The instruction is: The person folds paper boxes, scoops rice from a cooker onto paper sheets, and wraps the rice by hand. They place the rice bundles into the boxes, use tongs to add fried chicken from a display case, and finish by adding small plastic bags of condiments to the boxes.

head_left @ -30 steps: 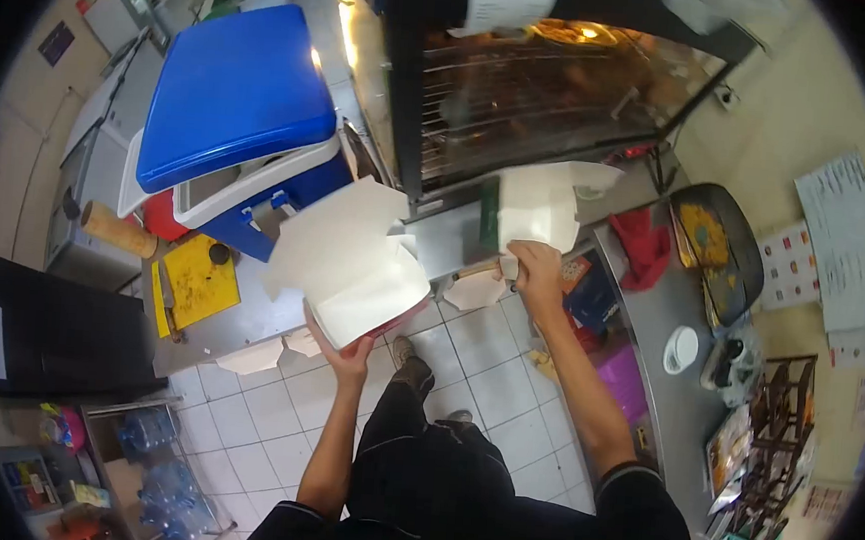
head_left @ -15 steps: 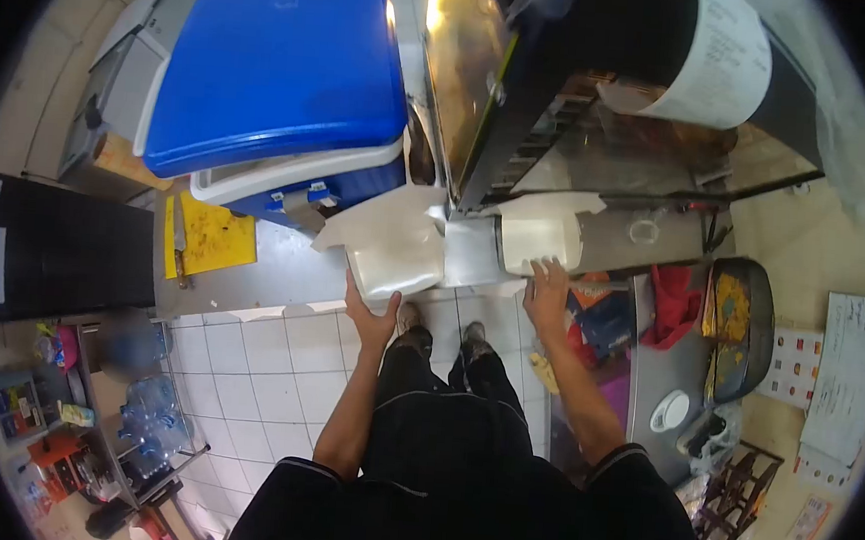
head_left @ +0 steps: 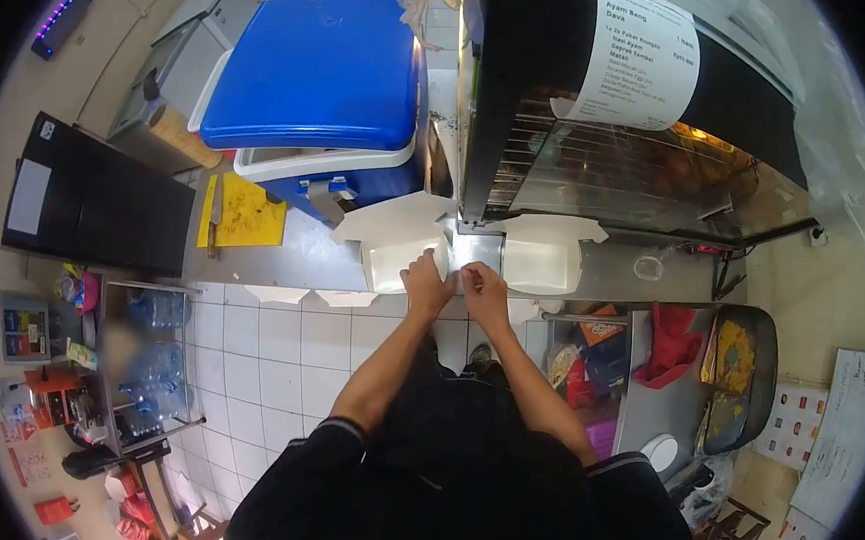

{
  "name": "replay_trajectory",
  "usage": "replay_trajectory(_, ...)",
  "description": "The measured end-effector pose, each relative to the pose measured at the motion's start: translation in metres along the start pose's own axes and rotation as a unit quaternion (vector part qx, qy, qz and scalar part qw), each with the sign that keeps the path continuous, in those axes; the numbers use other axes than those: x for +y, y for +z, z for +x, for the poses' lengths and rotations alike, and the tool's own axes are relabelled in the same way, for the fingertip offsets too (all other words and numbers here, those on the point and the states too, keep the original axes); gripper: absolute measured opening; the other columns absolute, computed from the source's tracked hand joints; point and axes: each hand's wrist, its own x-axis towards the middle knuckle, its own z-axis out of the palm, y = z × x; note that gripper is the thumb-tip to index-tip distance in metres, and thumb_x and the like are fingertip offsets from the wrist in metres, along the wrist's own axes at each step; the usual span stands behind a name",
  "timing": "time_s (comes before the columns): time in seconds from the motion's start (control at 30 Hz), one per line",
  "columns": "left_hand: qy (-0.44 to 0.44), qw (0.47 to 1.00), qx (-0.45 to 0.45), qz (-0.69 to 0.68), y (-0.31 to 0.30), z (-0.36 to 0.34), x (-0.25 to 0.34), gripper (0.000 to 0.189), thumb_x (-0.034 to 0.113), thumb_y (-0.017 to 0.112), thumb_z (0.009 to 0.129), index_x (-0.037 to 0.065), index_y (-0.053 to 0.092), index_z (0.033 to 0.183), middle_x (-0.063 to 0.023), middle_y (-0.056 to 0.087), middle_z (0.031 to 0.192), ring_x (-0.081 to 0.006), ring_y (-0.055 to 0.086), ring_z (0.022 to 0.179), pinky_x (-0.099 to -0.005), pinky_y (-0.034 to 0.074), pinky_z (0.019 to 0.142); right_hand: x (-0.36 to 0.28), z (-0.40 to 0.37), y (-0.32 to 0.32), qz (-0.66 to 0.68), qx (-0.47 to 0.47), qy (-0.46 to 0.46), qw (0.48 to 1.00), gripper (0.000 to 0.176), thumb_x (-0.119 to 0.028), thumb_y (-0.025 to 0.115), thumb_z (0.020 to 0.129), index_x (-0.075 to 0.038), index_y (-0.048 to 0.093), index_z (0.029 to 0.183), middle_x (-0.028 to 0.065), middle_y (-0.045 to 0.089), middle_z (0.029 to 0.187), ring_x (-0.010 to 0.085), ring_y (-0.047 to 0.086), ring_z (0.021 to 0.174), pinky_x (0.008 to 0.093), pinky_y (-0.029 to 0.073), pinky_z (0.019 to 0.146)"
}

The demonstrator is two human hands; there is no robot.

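Observation:
Two open paper food boxes stand side by side on the steel counter. My left hand (head_left: 427, 288) is at the right side of the left paper food box (head_left: 385, 267), its fingers closed over that side wall. Just right of it, my right hand (head_left: 483, 292) has bent fingers drawn together in the gap by the right paper food box (head_left: 541, 265). Whatever those right fingertips may hold is too small to make out. Both boxes have their lids folded back, and pale insides show.
A blue cooler (head_left: 315, 81) stands behind the left box. To its left lies a yellow cutting board (head_left: 255, 220) with a knife (head_left: 216, 205). Behind the right box is a glass display cabinet (head_left: 609, 177) with a printed receipt (head_left: 642, 64). A red cloth (head_left: 670, 347) lies at right.
My left hand has moved right, from the left box's near left corner to its right side. My right hand has left the right box's front and moved left into the gap. The view has shifted.

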Motion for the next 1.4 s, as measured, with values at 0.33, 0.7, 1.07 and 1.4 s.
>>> replay_trajectory(0.33, -0.074, 0.907, -0.059, -0.411, -0.174, -0.085, -0.014, 0.024, 0.02, 0.067, 0.095, 0.001, 0.064, 0.111, -0.0072, 0.07, 0.081, -0.0142, 0.066, 0.073, -0.0317, 0.053, 0.063, -0.098, -0.003, -0.023, 0.118, -0.168, -0.038, 0.978, 0.022, -0.015, 0.064, 0.096, -0.005, 0.068, 0.116, 0.0091, 0.065, 0.102, 0.0148, 0.064, 0.08, 0.0275, 0.051, 0.067)
replay_trajectory(0.7, -0.227, 0.772, -0.159, -0.572, -0.218, -0.19, -0.021, 0.013, 0.013, 0.067, 0.097, 0.0, 0.066, 0.097, -0.0016, 0.069, 0.083, -0.0065, 0.061, 0.072, -0.023, 0.05, 0.066, -0.133, -0.045, -0.01, -0.054, -0.372, -0.079, 0.923, 0.029, -0.023, 0.075, 0.085, -0.004, 0.07, 0.106, 0.0139, 0.053, 0.102, 0.0305, 0.058, 0.09, 0.04, 0.049, 0.08)
replay_trajectory(1.07, -0.244, 0.75, -0.17, -0.591, -0.219, -0.219, -0.023, 0.014, 0.008, 0.07, 0.093, -0.002, 0.07, 0.102, -0.0027, 0.071, 0.084, -0.007, 0.064, 0.072, -0.0212, 0.05, 0.064, -0.127, -0.094, -0.006, 0.002, -0.391, -0.203, 0.898, 0.027, -0.023, 0.079, 0.082, -0.006, 0.071, 0.102, 0.0137, 0.049, 0.116, 0.0274, 0.054, 0.099, 0.0373, 0.046, 0.086)
replay_trajectory(1.4, -0.129, 0.914, -0.071, -0.377, -0.228, -0.181, 0.013, 0.018, 0.011, 0.075, 0.089, 0.0, 0.07, 0.102, -0.0101, 0.072, 0.094, -0.0149, 0.066, 0.087, -0.0309, 0.052, 0.074, -0.12, -0.077, -0.037, -0.078, -0.368, -0.275, 0.885, 0.066, -0.024, 0.093, 0.061, -0.01, 0.065, 0.118, 0.0251, 0.043, 0.138, 0.0445, 0.044, 0.127, 0.0491, 0.043, 0.106)
